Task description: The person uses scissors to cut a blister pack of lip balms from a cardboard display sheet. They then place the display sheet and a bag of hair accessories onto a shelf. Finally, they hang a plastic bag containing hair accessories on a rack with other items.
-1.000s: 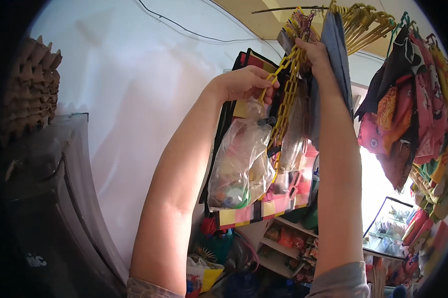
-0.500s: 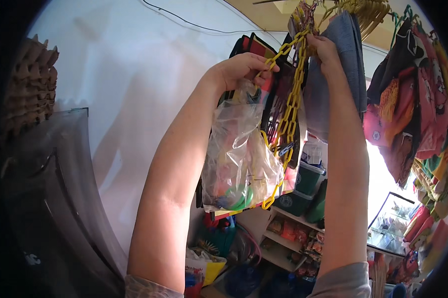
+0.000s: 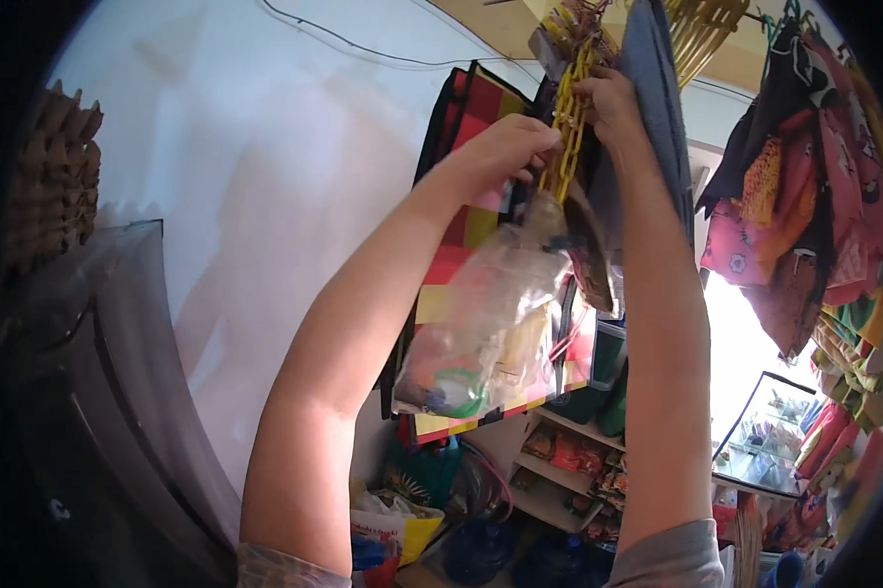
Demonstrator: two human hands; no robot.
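A yellow plastic chain (image 3: 570,137) hangs bunched in several strands in front of me, high up. My right hand (image 3: 610,106) is raised to its upper part, with thumb and fingers closed on the links. Slightly lower, from the left side, my left hand (image 3: 512,155) grips the strands at its fingertips; some of its fingers are hidden. Below the chain dangles a clear plastic bag (image 3: 485,318), blurred by motion. Inside the bag a green ring-shaped thing (image 3: 458,394) shows at the bottom. The exact join of bag and chain cannot be made out.
Behind the chain hangs a large checkered bag (image 3: 441,312) against the white wall. A grey-blue cloth (image 3: 657,88) and colourful garments (image 3: 804,196) hang at the right. Egg trays (image 3: 61,181) are stacked at far left. Lower down are shelves (image 3: 549,490) and large blue bottles (image 3: 478,549).
The chain, spread in a wide loop before, now hangs gathered in a narrow bundle. My left hand has moved right, closer to my right hand, and the plastic bag has swung.
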